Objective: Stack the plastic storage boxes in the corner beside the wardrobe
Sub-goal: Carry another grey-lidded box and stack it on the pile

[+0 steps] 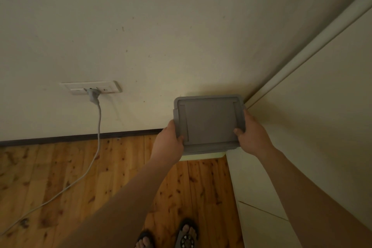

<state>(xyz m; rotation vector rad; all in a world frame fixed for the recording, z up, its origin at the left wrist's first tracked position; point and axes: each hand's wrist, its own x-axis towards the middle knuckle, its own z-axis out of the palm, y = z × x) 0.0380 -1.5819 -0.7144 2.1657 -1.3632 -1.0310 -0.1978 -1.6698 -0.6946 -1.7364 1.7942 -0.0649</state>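
- Hands both grip one grey-lidded box (pixel 209 123): the left hand (pixel 169 139) clamps its left edge, thumb hooked over the lid's near-left corner, and the right hand (pixel 251 131) clamps its right edge, thumb on the near-right corner.
- Fingers of both hands go down the sides, out of sight; how far they wrap I cannot tell.
- Box sits straight ahead of the person, arms reaching forward, in the corner where the wall (pixel 161 36) meets the wardrobe (pixel 312 127).
- Right edge of the lid is just beside the wardrobe face, with the right hand squeezed between; the far edge is near the wall, though touching or not cannot be told.
- Pale rim of something shows under the lid's near edge (pixel 203 156); whether it is this box's own body or a second box beneath cannot be told, nor whether the load is resting or held up.
- Lid looks nearly square, slightly wider left to right, and lies square to the wall.
- Both hands are equally near; the right has the tighter room, so my guess is it must slide out toward the person, not sideways.
- Left side is open floor (pixel 80 177), giving that hand free exit.
- Cable (pixel 98 127) hangs from the socket (pixel 92 87), well left of the box and clear of it.
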